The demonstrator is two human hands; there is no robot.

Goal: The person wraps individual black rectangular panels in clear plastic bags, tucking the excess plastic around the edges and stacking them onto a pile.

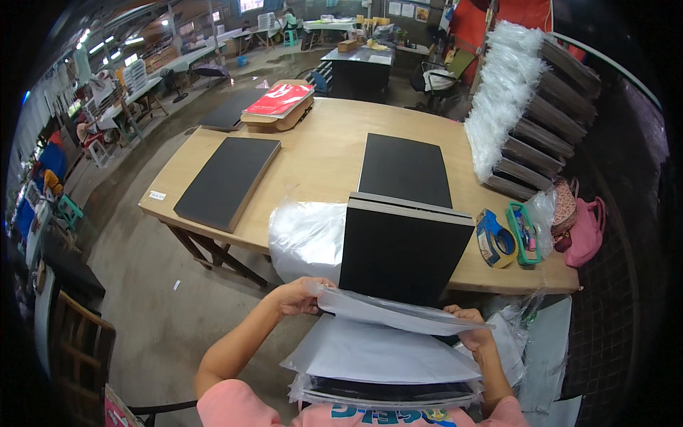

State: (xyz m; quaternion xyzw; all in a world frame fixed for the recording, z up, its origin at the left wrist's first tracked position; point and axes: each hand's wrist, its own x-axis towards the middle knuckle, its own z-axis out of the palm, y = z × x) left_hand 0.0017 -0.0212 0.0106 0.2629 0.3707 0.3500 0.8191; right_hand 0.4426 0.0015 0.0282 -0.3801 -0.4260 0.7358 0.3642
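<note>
Gripping a clear plastic sleeve (398, 310), our left hand (299, 296) pinches one end, our right hand (469, 320) the other! Just beyond, a black panel (405, 249) stands at the table's (320, 149) edge.

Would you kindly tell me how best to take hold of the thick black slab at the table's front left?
The slab is probably best gripped by its two long sides, around mid-length, coming from the near edge of the table: it lies flat, and its thick, straight right side stands exposed.

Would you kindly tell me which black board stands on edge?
The front board, just beyond the left hand and right hand; the rear board and near-left board lie flat.
</note>
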